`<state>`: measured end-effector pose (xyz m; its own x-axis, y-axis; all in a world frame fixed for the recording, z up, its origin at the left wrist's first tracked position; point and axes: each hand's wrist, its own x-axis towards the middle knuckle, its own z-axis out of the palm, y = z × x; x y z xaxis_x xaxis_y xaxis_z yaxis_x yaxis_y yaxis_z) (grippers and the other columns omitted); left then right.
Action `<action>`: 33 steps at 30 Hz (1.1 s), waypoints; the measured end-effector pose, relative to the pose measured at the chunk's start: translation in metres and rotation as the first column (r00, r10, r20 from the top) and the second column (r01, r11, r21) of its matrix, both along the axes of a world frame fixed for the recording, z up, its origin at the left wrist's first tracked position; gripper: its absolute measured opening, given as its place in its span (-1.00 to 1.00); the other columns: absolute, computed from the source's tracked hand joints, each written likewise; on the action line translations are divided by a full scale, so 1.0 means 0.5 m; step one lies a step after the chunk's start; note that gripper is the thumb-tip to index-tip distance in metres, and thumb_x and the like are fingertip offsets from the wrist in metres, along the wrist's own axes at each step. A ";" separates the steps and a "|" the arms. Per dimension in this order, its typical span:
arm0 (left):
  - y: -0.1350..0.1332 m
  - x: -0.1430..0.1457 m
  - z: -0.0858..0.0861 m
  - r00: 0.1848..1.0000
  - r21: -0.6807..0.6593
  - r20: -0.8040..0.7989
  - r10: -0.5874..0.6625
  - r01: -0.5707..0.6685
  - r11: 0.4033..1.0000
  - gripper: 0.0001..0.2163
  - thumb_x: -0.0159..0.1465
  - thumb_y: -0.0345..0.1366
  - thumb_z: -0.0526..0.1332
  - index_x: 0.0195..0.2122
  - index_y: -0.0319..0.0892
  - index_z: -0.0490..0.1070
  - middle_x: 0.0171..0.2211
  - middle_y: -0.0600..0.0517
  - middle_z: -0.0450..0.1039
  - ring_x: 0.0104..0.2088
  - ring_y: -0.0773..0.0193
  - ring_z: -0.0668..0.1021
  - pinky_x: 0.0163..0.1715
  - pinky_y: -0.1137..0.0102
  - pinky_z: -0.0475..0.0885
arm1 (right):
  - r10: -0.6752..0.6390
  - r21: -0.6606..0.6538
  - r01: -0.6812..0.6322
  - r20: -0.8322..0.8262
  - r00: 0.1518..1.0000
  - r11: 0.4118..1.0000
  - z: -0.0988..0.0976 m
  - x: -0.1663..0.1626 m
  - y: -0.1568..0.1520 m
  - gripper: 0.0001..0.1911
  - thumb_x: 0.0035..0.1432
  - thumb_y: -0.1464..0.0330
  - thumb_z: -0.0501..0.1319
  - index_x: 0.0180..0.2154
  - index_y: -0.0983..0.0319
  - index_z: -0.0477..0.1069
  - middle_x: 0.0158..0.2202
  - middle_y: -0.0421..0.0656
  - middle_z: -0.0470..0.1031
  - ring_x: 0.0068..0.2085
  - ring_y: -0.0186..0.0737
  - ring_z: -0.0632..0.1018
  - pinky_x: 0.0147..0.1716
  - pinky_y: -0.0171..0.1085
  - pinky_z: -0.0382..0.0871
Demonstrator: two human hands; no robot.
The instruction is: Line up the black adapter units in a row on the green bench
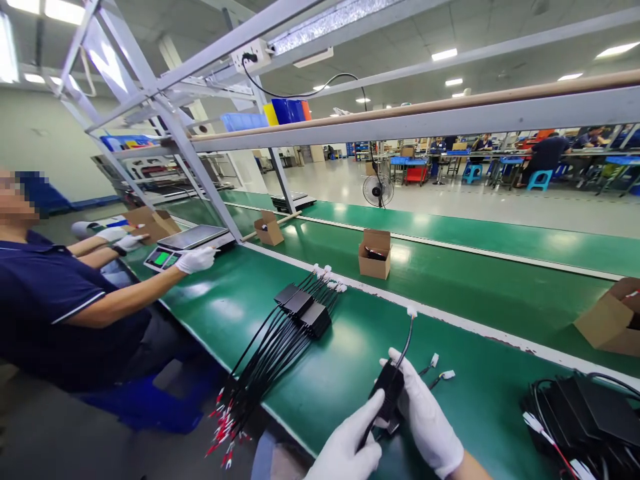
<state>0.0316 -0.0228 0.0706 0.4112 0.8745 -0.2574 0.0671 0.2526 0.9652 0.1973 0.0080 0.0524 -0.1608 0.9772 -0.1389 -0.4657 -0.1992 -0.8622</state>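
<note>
In white gloves, my left hand (pixel 353 437) and my right hand (pixel 425 410) both close around a small black cabled module (pixel 389 387) near the table's front edge. My left thumb lies along its side. A black cable rises from its top to a white connector (pixel 411 312). Two more white plugs (pixel 443 371) on short leads lie just beyond my right hand. To the left lies a bundle of black cables (pixel 280 357) with flat black boxes (pixel 305 309) along it, white connectors at the far end and red-and-white tips over the table edge.
A pile of black cabled boxes (pixel 590 413) lies at right. Open cardboard boxes (pixel 374 260) stand on the green conveyor (pixel 460 280). At left, a co-worker's gloved hand (pixel 197 260) is beside a weighing scale (pixel 193 237). A shelf (pixel 425 123) runs overhead.
</note>
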 end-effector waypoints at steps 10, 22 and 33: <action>-0.003 0.009 -0.041 0.894 -0.248 0.403 0.197 -0.100 0.964 -0.20 0.12 -0.15 0.27 0.30 -0.10 -0.16 -0.36 0.02 0.44 -0.64 0.42 0.42 -0.70 0.55 0.20 | 0.012 -0.080 -0.026 -0.161 0.987 0.996 0.028 -0.002 0.001 -0.53 0.03 0.02 0.29 -0.08 0.14 0.48 -0.06 -0.02 0.52 -0.04 0.05 0.52 0.04 0.02 0.34; 0.002 0.030 -0.049 0.880 -0.252 0.468 0.079 0.047 0.967 -0.66 -0.02 -0.18 0.33 -0.29 -0.29 0.36 -0.80 0.20 0.27 -0.84 0.54 0.12 -0.83 0.59 -0.06 | 0.057 0.043 -0.070 0.245 0.968 0.997 0.038 -0.024 -0.023 -0.15 -0.04 0.25 0.38 0.23 0.18 0.06 0.14 -0.06 0.32 0.11 -0.09 0.38 0.12 -0.16 0.23; -0.016 0.041 -0.034 0.948 -0.426 0.294 0.125 0.013 0.904 -0.90 -0.19 -0.39 0.21 -0.59 -0.25 0.32 -0.80 0.13 0.24 -0.84 0.57 0.07 -0.81 0.51 -0.16 | -0.059 0.147 -0.031 0.569 0.821 0.989 0.040 -0.021 -0.004 -0.58 0.24 0.09 0.03 -0.50 0.20 0.39 -0.50 -0.19 0.43 -0.42 -0.20 0.44 -0.37 -0.27 0.34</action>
